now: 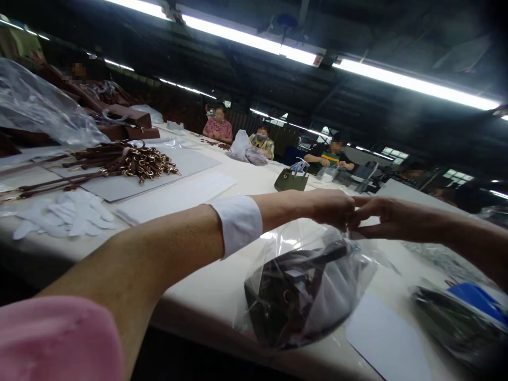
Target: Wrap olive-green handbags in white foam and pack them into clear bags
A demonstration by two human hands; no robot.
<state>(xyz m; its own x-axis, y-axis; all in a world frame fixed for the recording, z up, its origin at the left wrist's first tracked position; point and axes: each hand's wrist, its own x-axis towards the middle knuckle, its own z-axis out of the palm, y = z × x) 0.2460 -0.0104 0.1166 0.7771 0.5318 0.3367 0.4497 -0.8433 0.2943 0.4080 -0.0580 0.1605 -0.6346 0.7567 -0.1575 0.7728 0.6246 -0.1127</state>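
Observation:
A clear plastic bag [341, 296] hangs or rests at the table's front edge, with a dark green handbag [273, 296] inside it. Both hands meet at the gathered top of the plastic. My left hand [332, 207] is closed, its fingers curled around the plastic at the neck. Close against it, my right hand [379, 216] pinches the same gathered plastic between thumb and fingers. The exact fingertips are partly hidden where the hands overlap. A white band [240, 225] wraps my left forearm.
Brown straps with gold clasps [143, 161] and white gloves [65, 214] lie at left. A green handbag [291, 180] stands beyond my hands. Another plastic-wrapped bag [456, 323] lies at right, near a white sheet [387, 338]. Several people sit along the far side.

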